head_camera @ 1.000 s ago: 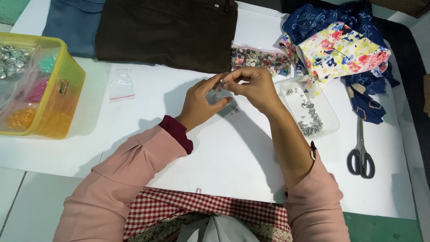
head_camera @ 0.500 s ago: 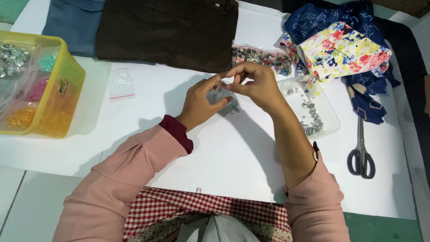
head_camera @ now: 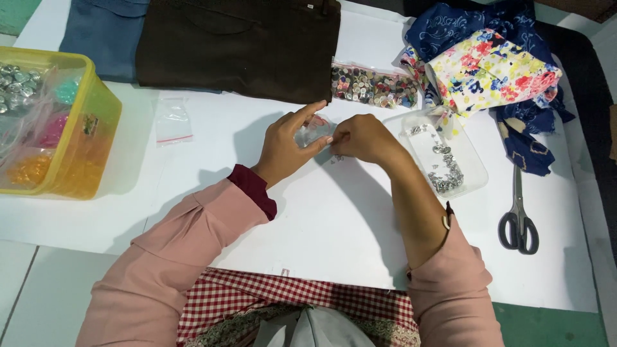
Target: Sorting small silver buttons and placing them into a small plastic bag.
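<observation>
Pinching one small clear plastic bag point(head_camera: 313, 132) between thumb and forefinger, the left hand point(head_camera: 286, 146) holds it just above the white table point(head_camera: 302, 218), near the middle. The right hand point(head_camera: 361, 138) meets it from the other side, fingers curled shut on the bag's edge. Beside the right wrist lies one clear lid point(head_camera: 443, 160) holding a scatter of small metal pieces, too many and too small to count. One bag of mixed buttons point(head_camera: 373, 85) lies beyond the hands. One empty zip bag point(head_camera: 172, 120) rests to the left, near one yellow tub point(head_camera: 80, 160). One pair of scissors point(head_camera: 519, 218) lies at the right. Two dark folded cloths, blue point(head_camera: 103, 35) and brown point(head_camera: 238, 45), line the far edge.
</observation>
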